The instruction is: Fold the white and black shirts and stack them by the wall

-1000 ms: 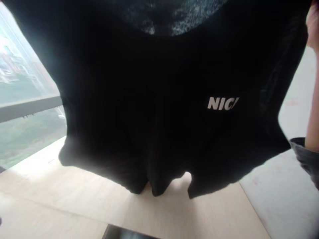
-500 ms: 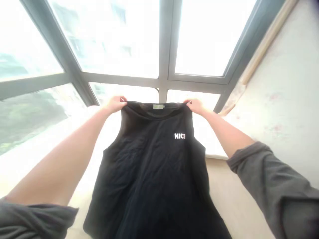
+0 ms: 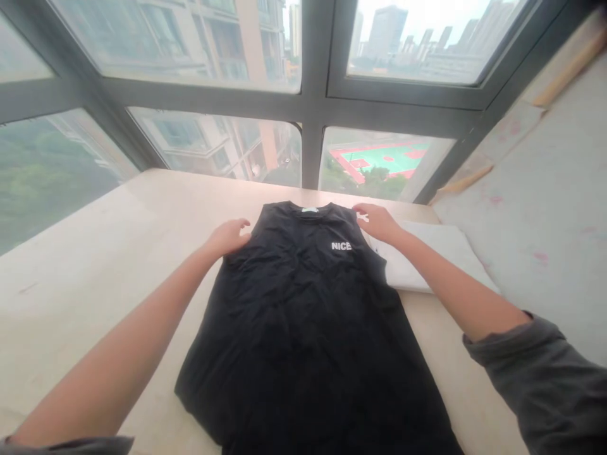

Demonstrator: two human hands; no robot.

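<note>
A black sleeveless top (image 3: 303, 328) with white "NICE" lettering lies front up on a pale, flat surface, its neckline at the far end and its lower part cut off by the bottom of the view. Small wrinkles run across its chest. At the left armhole is my left hand (image 3: 231, 237), thumb and fingers apart, the thumb side close to or touching the cloth edge. My right hand (image 3: 378, 222) hovers beside the right shoulder with its fingers parted and no cloth between them.
White folded cloth (image 3: 434, 256) lies to the right, partly under my right forearm. The pale surface (image 3: 85, 284) reaches back to grey window frames (image 3: 313, 107). A wall with faint pink marks (image 3: 550, 221) bounds the right side.
The top has come down from being held up by its shoulders to lying flat. Both hands have let go of it, the left moving down toward the armhole. The white folded cloth now shows.
</note>
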